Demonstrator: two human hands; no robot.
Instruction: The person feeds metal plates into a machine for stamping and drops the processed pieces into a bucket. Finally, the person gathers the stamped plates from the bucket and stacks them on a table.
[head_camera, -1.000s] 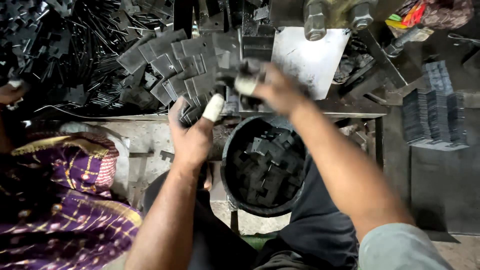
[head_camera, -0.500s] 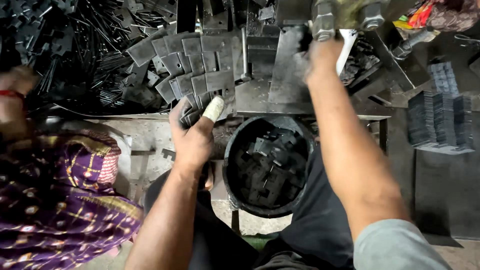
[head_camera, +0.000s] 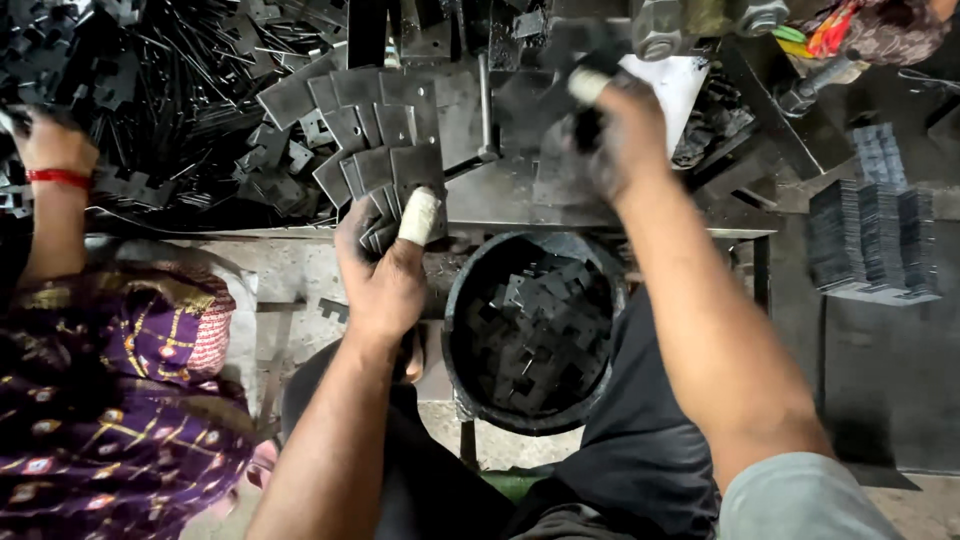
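My left hand (head_camera: 385, 285) grips the lower end of a fan of flat grey metal plates (head_camera: 375, 150) at the front edge of the work bench; its thumb is wrapped in pale tape. My right hand (head_camera: 625, 135) is blurred with motion above the bench, below the press head (head_camera: 660, 25), and one fingertip is taped. Its fingers are curled around a dark blur, and I cannot tell whether that is a plate. Below and between both hands stands a round black bucket (head_camera: 452, 330) holding several dark punched metal pieces.
A heap of black metal scrap and strips (head_camera: 150, 90) covers the bench's left part. A co-worker in a purple patterned garment (head_camera: 110, 420) sits at the left, with a hand (head_camera: 50, 140) on that heap. Stacked plates (head_camera: 870, 230) stand at the right.
My right hand went from the fanned plates up to the press, then drew back a little toward me. My left hand kept its hold on the plates.
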